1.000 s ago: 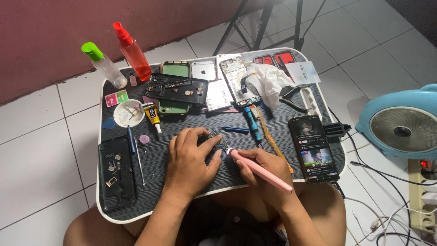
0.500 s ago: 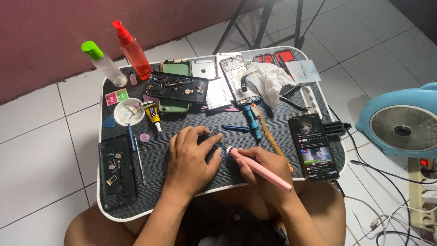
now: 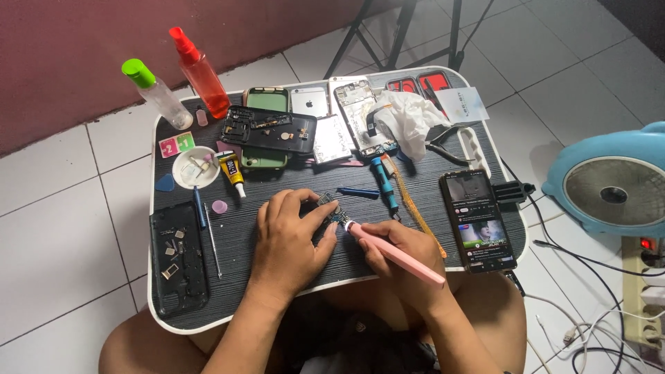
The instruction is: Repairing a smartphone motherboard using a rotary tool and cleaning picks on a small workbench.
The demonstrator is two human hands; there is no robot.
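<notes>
My left hand (image 3: 289, 235) lies palm down on the black lap table (image 3: 242, 228), its fingers pinning a small circuit board (image 3: 331, 208) near the table's middle. My right hand (image 3: 400, 255) grips a pink pen-shaped tool (image 3: 396, 253), whose white tip touches the board beside my left fingertips. Most of the board is hidden under my fingers.
Opened phones and back covers (image 3: 271, 130) lie at the back, with a white cloth (image 3: 409, 118), two spray bottles (image 3: 197, 69), a glue tube (image 3: 232, 170) and a white dish (image 3: 195, 166). A lit phone (image 3: 476, 220) sits right, a black parts tray (image 3: 177, 260) left. A blue fan (image 3: 613, 187) stands on the floor.
</notes>
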